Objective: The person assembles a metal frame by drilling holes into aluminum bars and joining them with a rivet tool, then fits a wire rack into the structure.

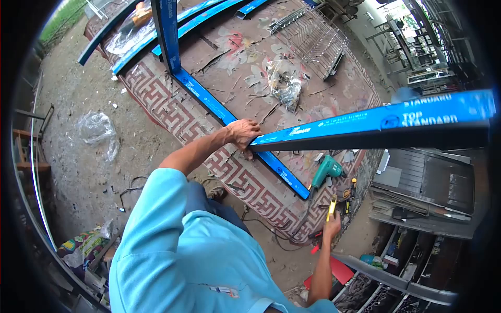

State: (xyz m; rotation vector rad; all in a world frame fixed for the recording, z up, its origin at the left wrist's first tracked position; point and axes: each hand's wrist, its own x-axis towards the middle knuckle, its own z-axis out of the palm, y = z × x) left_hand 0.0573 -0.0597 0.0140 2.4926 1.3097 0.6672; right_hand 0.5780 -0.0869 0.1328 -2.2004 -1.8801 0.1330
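Note:
My left hand (242, 133) is closed around the joint where an upright aluminium profile (313, 128) in blue "TOP STANDARD" film meets a lower profile (209, 101) lying on the patterned mat. Its fingers bend over the corner and partly hide the joint. At the far end of the lower profile rises another blue-wrapped profile (168, 36). Lower right, my right hand (332, 225) grips a slim yellow tool (332, 207), too small to identify exactly. Near that hand, a green power drill (327, 171) lies on the mat by the lower profile's near end.
More blue-wrapped profiles (193, 23) lie along the mat's far edge. A metal rack (313, 44) and crumpled clear plastic (287, 91) rest on the mat (240, 185). Stacked panels (425, 180) and a compartmented shelf (402, 281) stand on the right. A cable (276, 235) trails nearby.

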